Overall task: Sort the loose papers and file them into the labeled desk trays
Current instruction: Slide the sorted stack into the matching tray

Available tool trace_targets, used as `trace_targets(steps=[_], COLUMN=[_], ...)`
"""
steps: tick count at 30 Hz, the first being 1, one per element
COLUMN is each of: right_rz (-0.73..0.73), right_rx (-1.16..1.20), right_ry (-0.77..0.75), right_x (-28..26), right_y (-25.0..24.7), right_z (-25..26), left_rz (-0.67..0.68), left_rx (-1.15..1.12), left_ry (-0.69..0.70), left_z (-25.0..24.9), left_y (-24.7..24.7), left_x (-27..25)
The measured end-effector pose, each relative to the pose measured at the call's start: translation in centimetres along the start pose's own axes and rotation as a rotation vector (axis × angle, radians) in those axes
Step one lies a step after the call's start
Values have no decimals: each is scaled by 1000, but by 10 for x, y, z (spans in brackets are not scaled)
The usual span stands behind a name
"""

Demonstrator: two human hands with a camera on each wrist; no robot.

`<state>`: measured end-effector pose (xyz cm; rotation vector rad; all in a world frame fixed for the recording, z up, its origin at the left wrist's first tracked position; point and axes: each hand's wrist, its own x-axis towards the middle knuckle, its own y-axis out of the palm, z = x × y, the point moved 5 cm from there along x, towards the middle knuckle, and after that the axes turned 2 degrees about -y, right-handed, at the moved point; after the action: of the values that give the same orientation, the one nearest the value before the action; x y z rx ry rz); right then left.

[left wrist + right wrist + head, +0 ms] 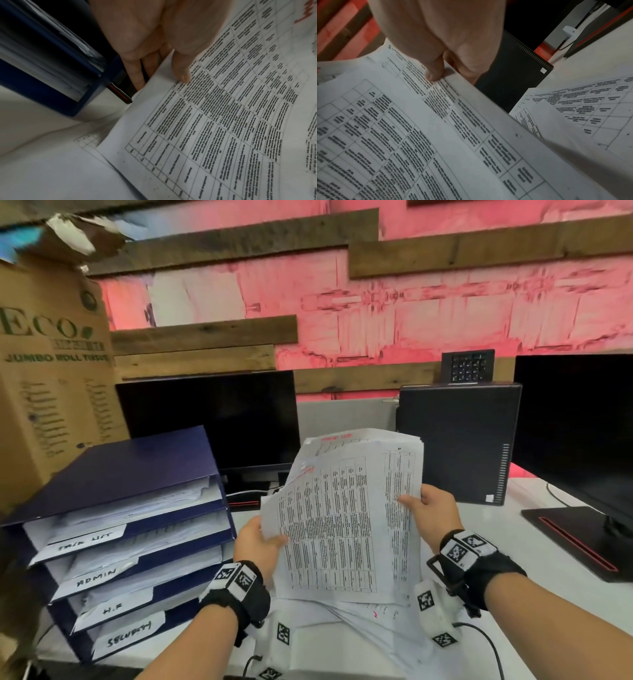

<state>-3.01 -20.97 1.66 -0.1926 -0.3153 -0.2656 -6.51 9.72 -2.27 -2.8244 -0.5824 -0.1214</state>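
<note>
My left hand pinches the left edge of a printed table sheet, thumb on the front and fingers behind, as the left wrist view shows of the hand and the sheet. My right hand grips the right edge of a raised stack of papers; its thumb lies on the top page. More loose papers lie on the desk below. The blue desk trays stand at the left, with handwritten labels "TASK LIST", "ADMIN" and "H.R"; the bottom label is unclear.
A dark monitor stands behind the trays. A black PC tower and a second monitor on its stand are at the right. A cardboard box rises at the far left. Cables run along the desk's near edge.
</note>
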Motion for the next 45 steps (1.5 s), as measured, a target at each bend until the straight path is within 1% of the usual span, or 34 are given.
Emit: trace_targets(steps=[6, 13, 16, 19, 25, 28, 30, 32, 34, 36, 40, 42, 45], right_rz=[-7, -23, -7, 11, 79, 80, 83, 119, 163, 220, 384, 381, 275], right_rx=[2, -19, -11, 6, 112, 154, 178, 185, 158, 95, -183, -242, -260], right_ry=[8, 11, 22, 17, 0, 19, 30, 33, 35, 52, 24, -10, -38], right_x=[-1, -2, -2, -4, -12, -14, -15, -17, -20, -25, -38, -42, -40], right_y=[9, 12, 11, 11, 12, 11, 10, 11, 14, 17, 27, 29, 27], right_z=[3, 3, 1, 1, 5, 4, 3, 4, 2, -2, -9, -6, 4], left_rz=[-30, -14, 1, 14, 59, 86, 81, 66, 52, 50, 129, 126, 69], left_rx=[-46, -68, -116, -102, -169, -198, -212, -232, -232, -187, -1, 62, 100], left_ry=[27, 14, 5, 8, -34, -89, -110, -107, -89, -80, -104, -102, -81], left_z=[-1, -1, -3, -7, -6, -2, -1, -1, -2, -2, 6, 7, 4], left_y=[-5, -4, -1, 2, 7, 8, 8, 6, 5, 3, 3, 1, -11], left_x=[3, 3, 2, 1, 0, -1, -2, -4, -8, -12, -17, -18, -20])
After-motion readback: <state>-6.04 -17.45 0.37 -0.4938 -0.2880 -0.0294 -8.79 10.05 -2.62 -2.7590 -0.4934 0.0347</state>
